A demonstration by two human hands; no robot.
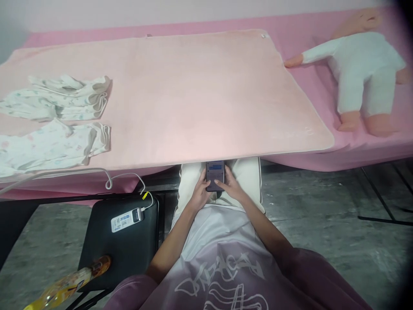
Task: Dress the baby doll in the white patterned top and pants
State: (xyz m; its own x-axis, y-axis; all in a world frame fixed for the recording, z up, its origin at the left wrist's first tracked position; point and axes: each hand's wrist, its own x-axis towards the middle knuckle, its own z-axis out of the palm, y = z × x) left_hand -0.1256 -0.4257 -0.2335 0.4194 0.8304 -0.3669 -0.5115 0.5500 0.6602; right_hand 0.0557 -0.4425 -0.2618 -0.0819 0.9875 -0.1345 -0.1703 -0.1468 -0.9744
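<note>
A dark smartphone (215,176) with message bubbles on its lit screen is held low over my lap, just below the table's front edge. My left hand (200,192) grips its left side, thumb resting at the lower screen. On the other side, my right hand (232,186) wraps the phone's right edge, and its thumb reaches across the bottom of the screen. The fingers behind the phone are mostly hidden.
A pink mat (200,94) covers much of the table. Folded baby clothes (54,99) lie at left, a doll in white (364,73) at right. A black stool (122,245) holds a cabled power bank (127,219); a drink bottle (71,282) is beside it.
</note>
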